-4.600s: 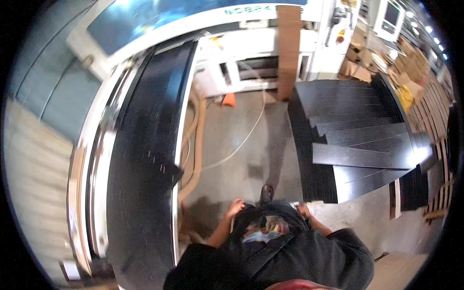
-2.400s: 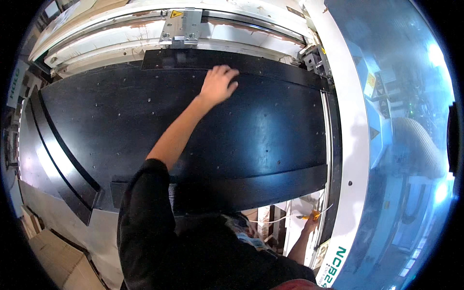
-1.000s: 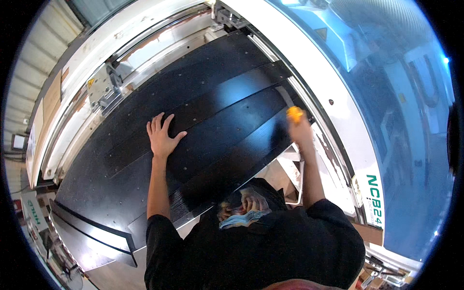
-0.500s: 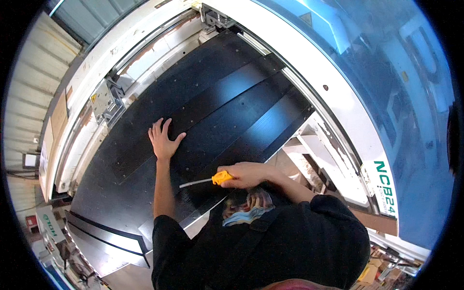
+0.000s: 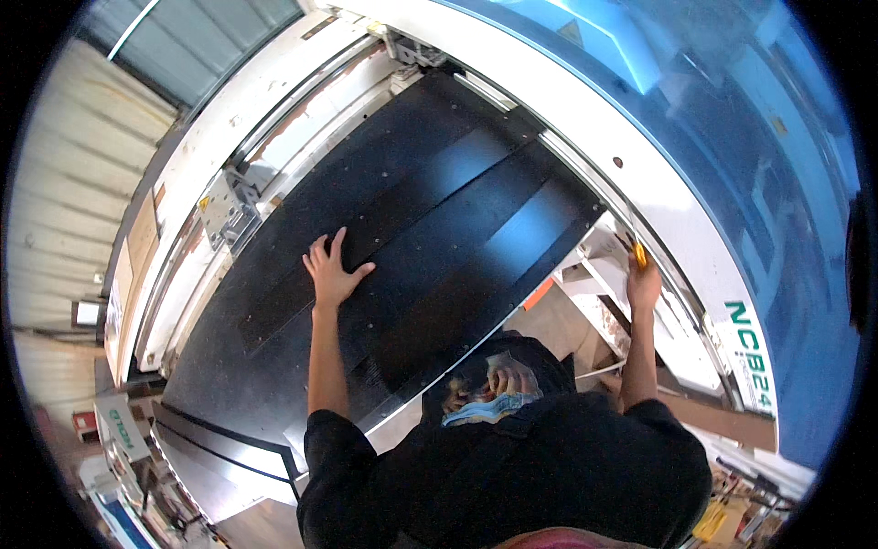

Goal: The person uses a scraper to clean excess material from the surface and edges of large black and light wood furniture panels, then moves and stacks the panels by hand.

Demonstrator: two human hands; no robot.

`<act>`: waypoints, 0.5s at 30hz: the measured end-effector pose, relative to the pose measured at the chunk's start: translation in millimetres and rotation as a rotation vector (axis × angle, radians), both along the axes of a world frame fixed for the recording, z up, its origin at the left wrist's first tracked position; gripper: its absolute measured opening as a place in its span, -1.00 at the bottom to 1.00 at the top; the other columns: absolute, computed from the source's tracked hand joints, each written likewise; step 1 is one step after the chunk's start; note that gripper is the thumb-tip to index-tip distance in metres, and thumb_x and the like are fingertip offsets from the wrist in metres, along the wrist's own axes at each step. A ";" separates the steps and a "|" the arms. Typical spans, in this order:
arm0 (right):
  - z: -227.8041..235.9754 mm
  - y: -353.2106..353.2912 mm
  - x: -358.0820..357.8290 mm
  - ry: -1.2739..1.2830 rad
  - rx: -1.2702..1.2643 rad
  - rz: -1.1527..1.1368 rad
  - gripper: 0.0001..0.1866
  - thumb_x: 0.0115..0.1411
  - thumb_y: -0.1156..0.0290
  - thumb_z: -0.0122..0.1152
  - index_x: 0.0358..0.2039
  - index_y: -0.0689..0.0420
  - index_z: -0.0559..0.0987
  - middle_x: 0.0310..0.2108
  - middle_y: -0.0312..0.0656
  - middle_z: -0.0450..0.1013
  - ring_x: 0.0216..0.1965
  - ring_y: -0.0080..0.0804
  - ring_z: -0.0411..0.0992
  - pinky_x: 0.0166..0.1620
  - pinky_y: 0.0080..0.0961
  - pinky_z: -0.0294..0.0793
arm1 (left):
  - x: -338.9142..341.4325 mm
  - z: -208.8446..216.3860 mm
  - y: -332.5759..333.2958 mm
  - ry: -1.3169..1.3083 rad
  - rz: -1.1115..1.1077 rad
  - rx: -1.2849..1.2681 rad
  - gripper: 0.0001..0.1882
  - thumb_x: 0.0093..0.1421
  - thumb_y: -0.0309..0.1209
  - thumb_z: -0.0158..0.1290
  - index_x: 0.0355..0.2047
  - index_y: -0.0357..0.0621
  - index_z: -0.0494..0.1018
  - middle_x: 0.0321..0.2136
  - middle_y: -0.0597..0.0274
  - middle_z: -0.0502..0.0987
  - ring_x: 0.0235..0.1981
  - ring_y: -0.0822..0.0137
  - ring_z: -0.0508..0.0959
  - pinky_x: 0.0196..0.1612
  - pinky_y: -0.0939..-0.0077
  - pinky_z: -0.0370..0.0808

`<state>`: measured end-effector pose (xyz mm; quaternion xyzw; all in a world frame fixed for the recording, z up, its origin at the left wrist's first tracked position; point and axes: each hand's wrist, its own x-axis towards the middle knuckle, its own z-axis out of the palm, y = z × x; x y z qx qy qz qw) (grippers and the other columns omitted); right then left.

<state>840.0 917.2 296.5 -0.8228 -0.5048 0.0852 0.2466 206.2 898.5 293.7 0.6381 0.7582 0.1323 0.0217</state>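
My left hand [image 5: 335, 278] rests on a broad black panelled bed [image 5: 416, 252], its fingers spread and holding nothing. Out to the right, beyond the bed's edge, my right hand [image 5: 645, 285] is closed around a yellow-handled tool [image 5: 639, 255] with a long, thin, pale shaft. The tool is over the white side rail [image 5: 677, 284]; I cannot tell whether its tip touches anything. Small round studs dot the bed's dark surface, and bright blue-white reflections lie across its far right panels.
A white machine frame surrounds the bed, with a metal bracket [image 5: 224, 212] on its left rail. A large blue cover [image 5: 732, 137] rises on the right. An orange object [image 5: 540, 293] shows below the bed's right edge. Corrugated wall [image 5: 82, 165] stands at left.
My right hand has swung from over the near part of the bed out to the right rail, still holding the yellow-handled tool. My left hand stays spread on the bed.
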 end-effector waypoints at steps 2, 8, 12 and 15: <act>-40.5 -23.7 38.4 0.024 0.106 -0.040 -0.51 0.32 0.05 0.31 0.06 0.18 0.63 -0.16 0.15 0.63 -0.12 0.12 0.62 -0.10 -0.12 0.59 | 15.8 1.9 14.0 -0.017 -0.032 -0.027 0.16 -0.12 0.50 0.25 0.43 0.28 0.24 0.37 -0.13 0.18 0.44 -0.25 0.04 0.34 -0.62 -0.21; -55.3 -45.0 30.3 -0.027 0.209 0.021 -0.65 0.31 0.29 0.26 0.01 0.24 0.61 -0.29 0.21 0.61 -0.27 0.16 0.62 -0.24 -0.04 0.57 | 33.3 -12.2 36.2 -0.027 -0.001 0.048 0.03 -0.05 0.35 0.33 0.38 0.25 0.32 0.32 -0.07 0.25 0.41 -0.16 0.12 0.43 -0.33 -0.07; -30.1 -28.5 -11.9 -0.339 0.570 0.113 -0.61 0.37 0.27 0.15 0.11 0.21 0.53 0.13 0.05 0.46 0.20 0.09 0.38 0.20 0.14 0.35 | 39.5 -4.3 39.6 -0.098 -0.042 0.128 -0.02 -0.05 0.25 0.39 0.33 0.20 0.36 0.23 -0.03 0.32 0.30 -0.11 0.25 0.41 -0.20 0.04; -20.9 2.1 -62.0 -0.271 0.710 0.302 -0.69 0.38 0.35 0.15 0.06 0.22 0.54 0.17 0.01 0.43 0.22 0.04 0.36 0.25 0.11 0.31 | 41.8 8.1 16.0 -0.052 0.024 0.014 -0.05 -0.04 0.23 0.40 0.32 0.18 0.37 0.23 -0.05 0.31 0.30 -0.13 0.26 0.40 -0.20 0.06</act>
